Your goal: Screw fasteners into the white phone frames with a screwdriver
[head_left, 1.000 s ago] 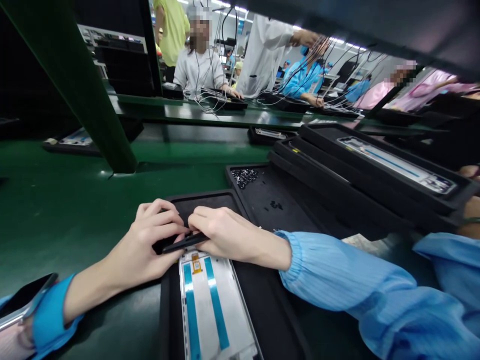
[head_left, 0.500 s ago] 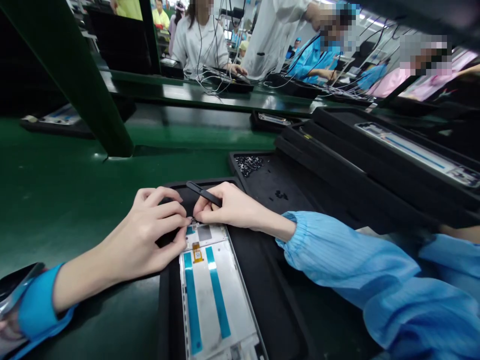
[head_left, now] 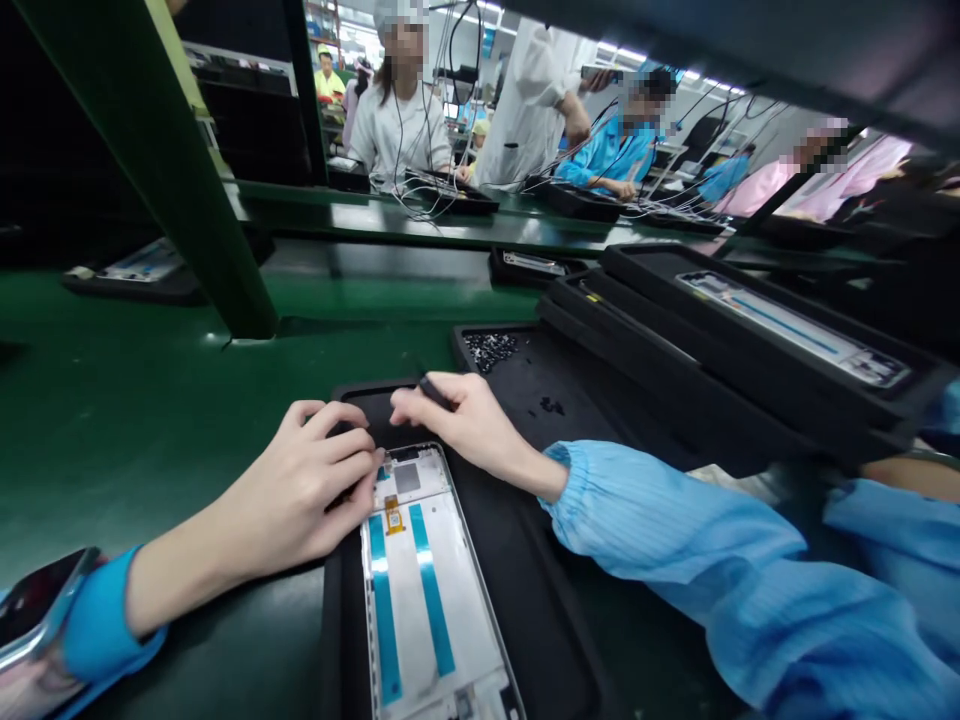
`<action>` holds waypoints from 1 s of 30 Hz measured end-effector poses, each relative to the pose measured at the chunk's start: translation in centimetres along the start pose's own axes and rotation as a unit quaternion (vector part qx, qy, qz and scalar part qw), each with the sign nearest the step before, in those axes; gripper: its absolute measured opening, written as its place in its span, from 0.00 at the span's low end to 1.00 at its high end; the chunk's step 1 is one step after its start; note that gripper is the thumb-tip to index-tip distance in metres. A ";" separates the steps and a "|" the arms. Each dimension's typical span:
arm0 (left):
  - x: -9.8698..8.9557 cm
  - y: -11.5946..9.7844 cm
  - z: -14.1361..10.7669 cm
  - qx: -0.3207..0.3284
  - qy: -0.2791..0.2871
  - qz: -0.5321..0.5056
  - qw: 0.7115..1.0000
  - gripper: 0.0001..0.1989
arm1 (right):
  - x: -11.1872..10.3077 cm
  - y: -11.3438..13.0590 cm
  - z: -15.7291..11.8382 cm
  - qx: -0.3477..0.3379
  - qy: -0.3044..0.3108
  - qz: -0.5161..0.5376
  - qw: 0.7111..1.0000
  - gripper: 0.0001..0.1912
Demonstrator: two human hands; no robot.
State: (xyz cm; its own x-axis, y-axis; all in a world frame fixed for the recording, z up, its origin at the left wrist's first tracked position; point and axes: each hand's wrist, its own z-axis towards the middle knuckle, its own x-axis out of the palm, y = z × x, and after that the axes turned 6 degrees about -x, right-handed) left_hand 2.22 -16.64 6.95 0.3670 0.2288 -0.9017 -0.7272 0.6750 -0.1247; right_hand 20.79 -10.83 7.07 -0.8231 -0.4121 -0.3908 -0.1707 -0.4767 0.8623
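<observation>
Head view: right hand [head_left: 469, 420] curled round black tool [head_left: 436, 392]; left hand [head_left: 311, 485] (fingers bent) at phone frame [head_left: 412, 590], grip unclear.

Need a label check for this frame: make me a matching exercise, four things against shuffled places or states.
Things:
1. Left hand
2. Right hand
3. Orange piece
4. Pile of small parts

Places or states:
A. Between the upper ends of the two blue strips
B. In the far-left corner of a black tray
C. Fingers at the upper-left edge of the metal frame
D. Holding a dark tool

Pairs: 1-C, 2-D, 3-A, 4-B
</observation>
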 end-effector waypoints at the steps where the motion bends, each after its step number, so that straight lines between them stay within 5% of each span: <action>1: 0.1 0.1 0.0 -0.004 -0.009 -0.023 1.000 0.09 | 0.0 0.0 -0.1 -0.011 -0.045 0.018 0.999 0.15; 3: 0.3 0.4 0.0 -0.019 -0.028 -0.071 0.997 0.09 | 0.1 0.0 -0.3 -0.019 -0.106 0.047 0.993 0.22; 6: 0.7 0.8 0.1 -0.054 -0.041 -0.138 0.988 0.10 | 0.2 0.0 -0.4 0.001 -0.109 0.062 0.992 0.28; 12: 1.0 1.2 0.1 -0.122 -0.033 -0.189 0.974 0.10 | 0.5 0.0 -0.2 -0.106 -0.059 -0.040 0.992 0.09; 24: 0.8 1.1 0.5 -0.134 -0.015 -0.189 0.973 0.11 | 0.8 -0.4 -0.6 -0.087 0.001 0.001 0.996 0.08; 30: 0.9 1.1 0.5 -0.127 -0.023 -0.181 0.975 0.11 | 0.8 -0.1 -0.6 -0.177 0.015 -0.087 0.980 0.06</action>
State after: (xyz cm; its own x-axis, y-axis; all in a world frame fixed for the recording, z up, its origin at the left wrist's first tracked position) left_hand 2.00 -15.35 6.20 0.6473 0.0430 -0.7610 -0.6638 0.5226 -0.5351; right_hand 20.52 -11.52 6.47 -0.7806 -0.3206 -0.5365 -0.1046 -0.7794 0.6178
